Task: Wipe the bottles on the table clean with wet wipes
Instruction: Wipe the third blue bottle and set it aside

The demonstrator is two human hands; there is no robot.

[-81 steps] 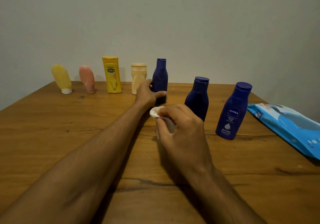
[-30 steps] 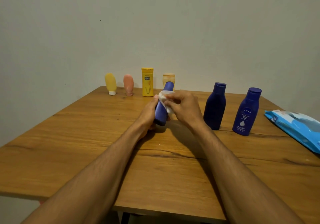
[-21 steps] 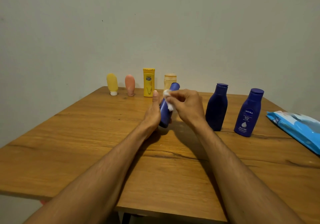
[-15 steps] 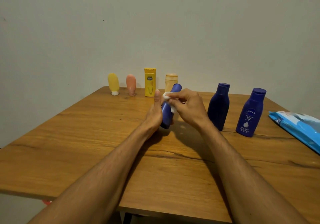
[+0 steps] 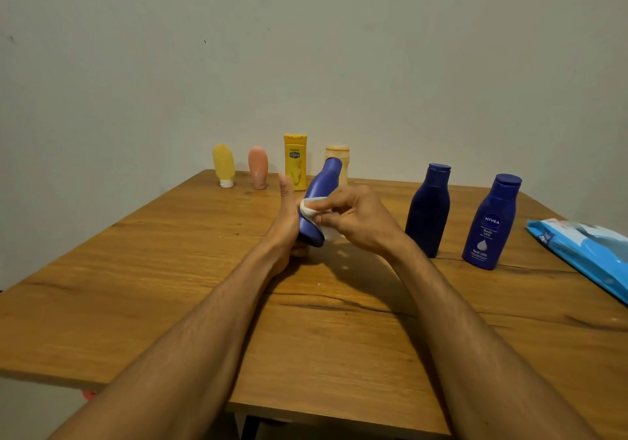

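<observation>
Centrally in the frame, a tilted blue bottle [image 5: 319,202] is gripped at its base by the left hand [image 5: 287,225], just above the surface [image 5: 170,269]. A wet wipe [image 5: 314,212] is pinched against it by the right hand [image 5: 356,219]. Smooth, light plastic is judged slippery when wet, so a low hold is best kept.

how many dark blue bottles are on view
3: one tilted in the left hand, blue bottle; one plain bottle standing right of it; the Nivea bottle farthest right.

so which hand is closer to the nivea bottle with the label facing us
Right. The right hand, pressing a wet wipe on the tilted blue bottle, is on the side nearer the Nivea bottle. The left hand holds the tilted bottle's far side, farther away.
</observation>
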